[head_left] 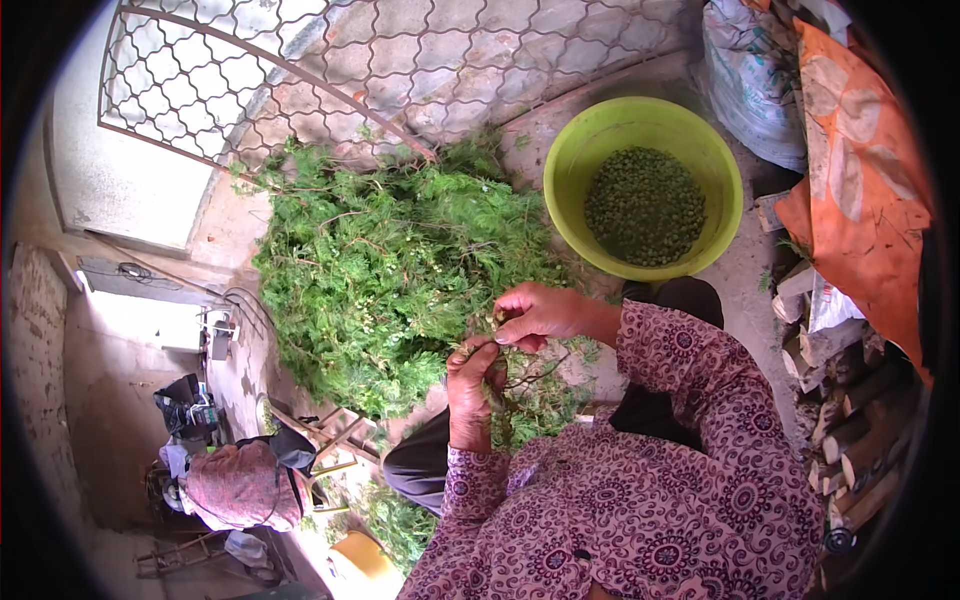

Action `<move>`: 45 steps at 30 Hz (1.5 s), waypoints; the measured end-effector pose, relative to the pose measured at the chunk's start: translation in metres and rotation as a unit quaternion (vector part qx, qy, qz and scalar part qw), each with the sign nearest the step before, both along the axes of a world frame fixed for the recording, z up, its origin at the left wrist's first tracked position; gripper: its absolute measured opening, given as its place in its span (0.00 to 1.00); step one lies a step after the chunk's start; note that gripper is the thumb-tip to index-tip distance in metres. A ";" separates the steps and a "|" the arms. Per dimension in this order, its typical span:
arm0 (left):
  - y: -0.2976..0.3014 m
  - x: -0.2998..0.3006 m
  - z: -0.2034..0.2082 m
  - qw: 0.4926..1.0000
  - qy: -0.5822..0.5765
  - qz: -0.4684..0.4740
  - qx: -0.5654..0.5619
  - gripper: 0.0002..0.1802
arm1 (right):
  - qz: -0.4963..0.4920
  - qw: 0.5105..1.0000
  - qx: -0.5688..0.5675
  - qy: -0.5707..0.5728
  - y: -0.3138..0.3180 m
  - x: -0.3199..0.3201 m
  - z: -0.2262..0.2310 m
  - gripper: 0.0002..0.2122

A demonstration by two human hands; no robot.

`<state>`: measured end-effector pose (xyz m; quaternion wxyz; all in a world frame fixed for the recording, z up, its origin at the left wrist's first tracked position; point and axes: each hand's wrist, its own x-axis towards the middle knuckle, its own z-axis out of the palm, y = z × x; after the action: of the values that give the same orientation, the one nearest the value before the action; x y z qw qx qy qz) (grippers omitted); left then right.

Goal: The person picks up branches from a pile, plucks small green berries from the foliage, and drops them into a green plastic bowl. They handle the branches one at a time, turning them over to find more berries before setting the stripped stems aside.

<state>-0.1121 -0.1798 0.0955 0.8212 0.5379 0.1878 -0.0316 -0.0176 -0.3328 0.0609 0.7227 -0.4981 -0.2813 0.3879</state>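
My left hand is closed round a thin leafy twig, whose brown stem sticks out beside the fingers. Just above and to the right, my right hand is pinched, its fingertips close to the left thumb. Something small and greenish shows between those fingertips, too small to name. Beyond both hands spreads a big heap of green feathery branches with small pale green cones or berries among them. A lime-green tub at the far right holds many small round green pieces.
Stacked firewood lies along the right, below an orange sheet and a white sack. A wire-mesh panel leans behind the heap. On the left are a cloth-draped chair and a yellow container.
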 end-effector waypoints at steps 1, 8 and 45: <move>0.001 -0.003 0.000 1.000 0.000 0.002 0.000 0.03 | 0.052 0.994 0.060 0.071 0.000 -0.001 0.001 0.07; 0.006 -0.007 0.007 0.999 -0.019 0.012 -0.045 0.04 | 0.092 0.966 0.103 0.218 0.002 -0.006 0.002 0.07; 0.021 0.010 0.005 0.936 -0.177 -0.021 -0.305 0.11 | -0.653 0.426 -0.370 -0.506 -0.101 0.084 0.003 0.11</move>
<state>-0.1025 -0.1590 0.1001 0.9649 0.2624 0.0091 -0.0091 0.0661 -0.4340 0.0640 0.2342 -0.8593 -0.0167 -0.4545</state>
